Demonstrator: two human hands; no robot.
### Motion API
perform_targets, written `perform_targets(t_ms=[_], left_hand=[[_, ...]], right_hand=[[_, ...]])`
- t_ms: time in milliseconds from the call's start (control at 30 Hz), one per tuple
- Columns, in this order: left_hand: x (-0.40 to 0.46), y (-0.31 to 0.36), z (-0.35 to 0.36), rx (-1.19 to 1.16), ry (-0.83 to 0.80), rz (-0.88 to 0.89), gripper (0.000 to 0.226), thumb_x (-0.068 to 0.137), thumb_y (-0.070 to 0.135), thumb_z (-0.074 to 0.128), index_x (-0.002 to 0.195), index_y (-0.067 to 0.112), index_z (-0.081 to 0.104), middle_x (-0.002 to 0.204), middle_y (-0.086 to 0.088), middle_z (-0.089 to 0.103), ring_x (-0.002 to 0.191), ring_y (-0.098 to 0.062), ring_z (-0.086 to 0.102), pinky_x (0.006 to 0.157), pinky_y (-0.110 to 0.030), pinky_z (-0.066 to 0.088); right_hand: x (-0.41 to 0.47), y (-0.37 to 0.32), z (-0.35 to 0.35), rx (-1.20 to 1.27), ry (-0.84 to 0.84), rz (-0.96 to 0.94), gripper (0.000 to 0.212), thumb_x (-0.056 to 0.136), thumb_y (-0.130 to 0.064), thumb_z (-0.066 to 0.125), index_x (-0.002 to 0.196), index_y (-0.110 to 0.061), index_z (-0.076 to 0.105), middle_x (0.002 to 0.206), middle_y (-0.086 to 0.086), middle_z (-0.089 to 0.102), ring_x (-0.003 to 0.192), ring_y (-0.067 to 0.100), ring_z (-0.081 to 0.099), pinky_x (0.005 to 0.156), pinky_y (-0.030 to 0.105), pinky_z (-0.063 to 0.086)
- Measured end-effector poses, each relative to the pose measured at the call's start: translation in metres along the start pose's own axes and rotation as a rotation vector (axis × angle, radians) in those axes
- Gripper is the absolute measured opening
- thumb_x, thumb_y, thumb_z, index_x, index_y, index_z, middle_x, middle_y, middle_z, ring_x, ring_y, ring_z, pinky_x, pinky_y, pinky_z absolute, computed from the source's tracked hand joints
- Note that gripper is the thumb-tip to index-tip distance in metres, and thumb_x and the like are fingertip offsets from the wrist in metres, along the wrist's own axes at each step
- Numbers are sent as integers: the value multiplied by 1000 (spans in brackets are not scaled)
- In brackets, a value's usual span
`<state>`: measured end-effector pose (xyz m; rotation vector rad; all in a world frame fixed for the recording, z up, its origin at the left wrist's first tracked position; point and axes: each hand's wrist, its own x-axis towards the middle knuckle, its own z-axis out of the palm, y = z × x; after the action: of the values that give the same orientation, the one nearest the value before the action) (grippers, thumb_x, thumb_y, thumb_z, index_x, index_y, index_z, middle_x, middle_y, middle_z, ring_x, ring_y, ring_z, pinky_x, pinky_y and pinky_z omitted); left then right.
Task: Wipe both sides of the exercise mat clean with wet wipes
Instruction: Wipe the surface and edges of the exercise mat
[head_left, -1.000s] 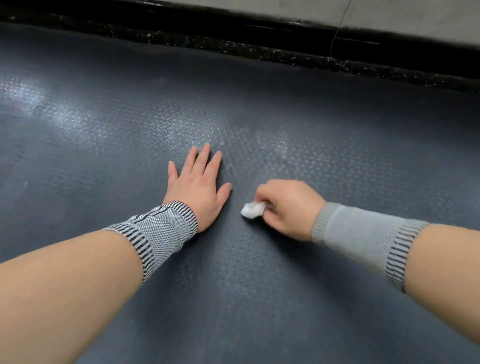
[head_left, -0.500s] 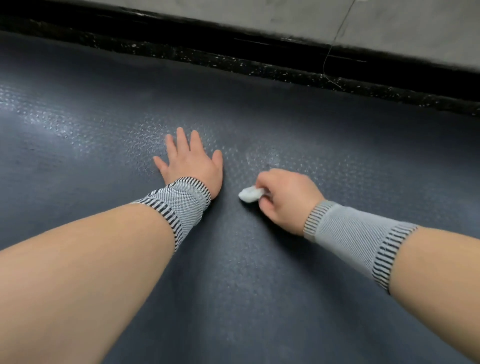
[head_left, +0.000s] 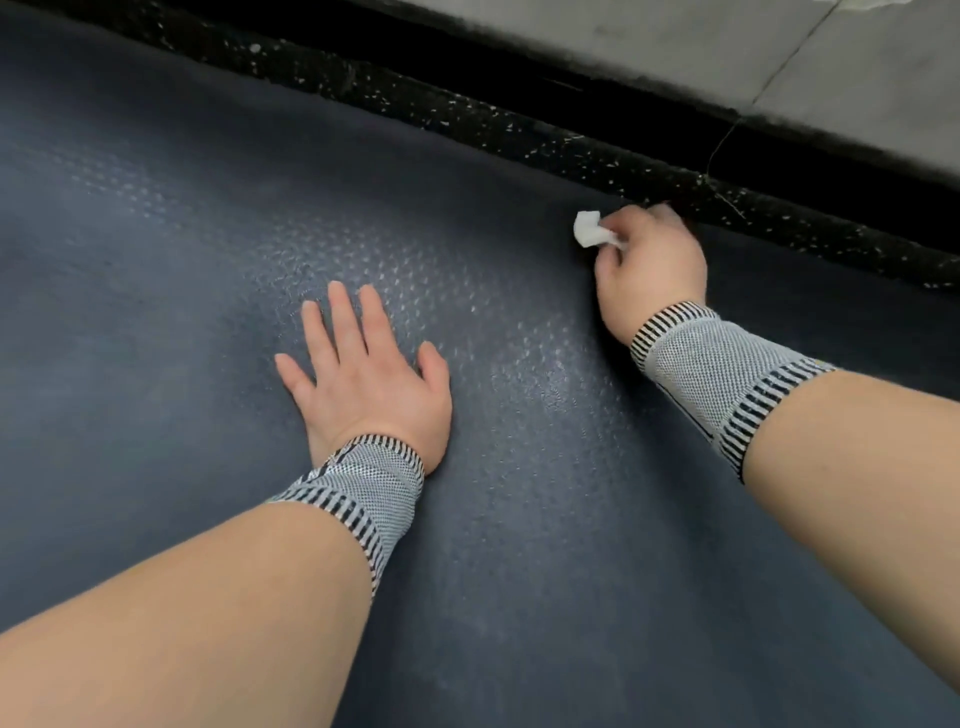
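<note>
Wiping of the upper face in hand: mat (head_left: 171, 270) is pinned near-left by the flat left hand (head_left: 366, 382), fingers straight, slightly apart; wipe (head_left: 591, 228) is pinched by the right hand (head_left: 649, 260) at the far edge; a return stroke nearward is judged next.

right hand (head_left: 649, 260) and wipe (head_left: 591, 229) moved to mat's (head_left: 156, 312) far edge

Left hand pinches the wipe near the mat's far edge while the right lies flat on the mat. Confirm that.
Hands are swapped. The head view shows the right hand pinching the wipe near the mat's far edge, while the left hand lies flat.
</note>
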<state>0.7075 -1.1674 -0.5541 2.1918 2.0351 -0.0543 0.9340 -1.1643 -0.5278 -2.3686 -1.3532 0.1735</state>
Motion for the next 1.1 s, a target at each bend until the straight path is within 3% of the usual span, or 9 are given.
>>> perform_targets(t_ms=[133,300,467,767,900,1000,1100], left_hand=[[-2,1,-4,6,-42,-12,76,88,54,16,155,19,6,163,-1,-1,149,-24,-4,116,-56,4],[-5,3,-10,20,-80,-35,76,87,53,16,155,19,8,163,-1,-1,149,-23,-4,118,-55,5],[-3,4,-12,41,-86,-54,79,84,53,16,154,18,11,163,-2,3,149,-23,-2,117,-55,7],[-4,5,-12,40,-82,-48,78,85,53,16,154,17,11,163,-3,3,149,-23,-2,117,-55,6],[-5,4,-13,17,-78,-49,78,85,53,17,154,17,13,163,-3,5,149,-24,-1,117,-55,7],[-5,5,-14,15,-78,-49,78,85,53,18,154,17,13,163,-3,5,149,-24,-1,117,-55,7],[-3,4,-13,16,-92,-41,78,85,53,16,154,17,12,163,-3,4,149,-25,-1,117,-55,6]], right_hand=[[-19,-3,-11,54,-181,-233,21,86,-16,55,103,-17,68,100,5,59,90,22,56,73,23,34],[45,5,-18,17,-75,-20,27,90,-21,50,112,-19,66,114,9,57,101,26,56,83,25,36],[40,13,-3,98,-95,-50,30,91,-19,49,117,-19,64,116,6,54,100,20,54,80,11,27],[31,4,-4,110,-100,-28,31,90,-16,48,116,-16,66,114,7,54,101,23,54,85,19,35],[-34,-15,-15,103,-324,-283,25,86,-8,55,107,-10,70,99,12,59,89,31,56,78,35,46],[-51,-14,-30,137,-502,-444,24,85,-5,58,104,-12,71,96,11,61,88,33,57,76,38,47],[4,-8,-23,87,-244,-228,27,89,-15,53,111,-19,68,105,8,59,94,27,57,82,29,44]])
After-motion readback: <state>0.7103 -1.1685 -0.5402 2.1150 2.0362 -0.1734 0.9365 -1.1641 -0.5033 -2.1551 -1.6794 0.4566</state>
